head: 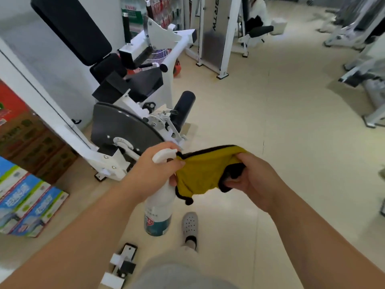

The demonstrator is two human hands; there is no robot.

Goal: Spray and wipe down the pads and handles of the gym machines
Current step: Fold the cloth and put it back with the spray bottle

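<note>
Gripping spray bottle [159, 207] left hand [154, 174], yellow cloth [200, 172] right hand [253, 179], open floor [291, 122] rightward.

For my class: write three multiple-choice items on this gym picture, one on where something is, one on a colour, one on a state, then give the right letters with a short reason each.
1. Where is the black roller pad of the nearest machine?
A. left of both hands
B. beyond the hands, near the floor
C. under the shoe

2. What colour is the cloth?
A. blue with white edging
B. red
C. yellow with black edging

3. What is the left hand doing?
A. gripping the spray bottle
B. resting open on a pad
C. pushing a handle

Answers:
1 B, the pad sits low on the white frame, farther from the camera.
2 C, seen between both hands.
3 A, its grip is closed round the bottle's neck while the right hand holds the cloth.
</note>
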